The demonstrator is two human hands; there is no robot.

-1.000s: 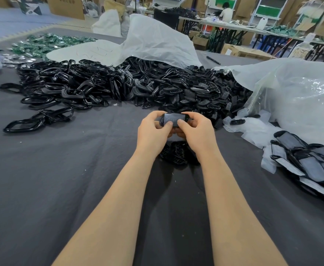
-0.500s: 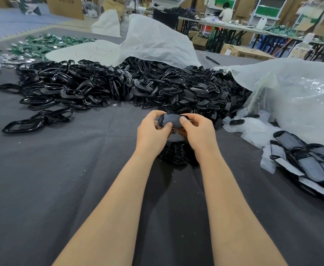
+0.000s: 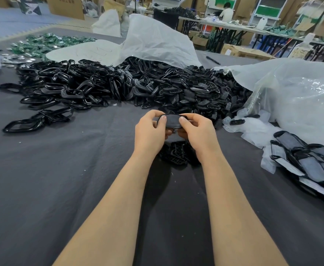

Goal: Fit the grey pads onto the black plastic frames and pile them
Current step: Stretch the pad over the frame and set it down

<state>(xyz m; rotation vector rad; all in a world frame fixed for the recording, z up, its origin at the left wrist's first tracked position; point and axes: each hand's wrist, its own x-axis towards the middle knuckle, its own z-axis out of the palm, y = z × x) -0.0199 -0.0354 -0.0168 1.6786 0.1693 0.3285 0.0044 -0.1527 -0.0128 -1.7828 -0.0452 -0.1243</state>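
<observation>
Holding one part in both hands, low over the grey cloth table (image 3: 51, 179), about centre. Left hand (image 3: 149, 131) and right hand (image 3: 197, 131) each grip one end of a black frame (image 3: 174, 129) with a grey pad (image 3: 172, 120) lying on its top face. Both thumbs are flat on the pad, one near each end. The other fingers are curled underneath, pinching the part between thumb and fingers. Can't tell whether the pad is fully seated.

From the hands:
- 6 o'clock, just below the wrists: small stack of frames (image 3: 176, 153) on the cloth, partly hidden by the forearms.
- 12 o'clock: big heap of black frames (image 3: 195, 89), spreading to 10 o'clock, where it turns into larger black loops (image 3: 57, 93).
- 9 o'clock: a few loose loops (image 3: 36, 120), apart from the heap.
- 4 o'clock: pile of grey pads (image 3: 311, 162) on white backing, at the table's right edge.
- 2 o'clock: clear plastic bag (image 3: 301, 96), crumpled.
- 12 o'clock, behind the heap: white sack (image 3: 157, 41), draped over its far side.
- 11 o'clock, far: green parts (image 3: 47, 43).
- 1 o'clock, far: pen (image 3: 213, 60).
</observation>
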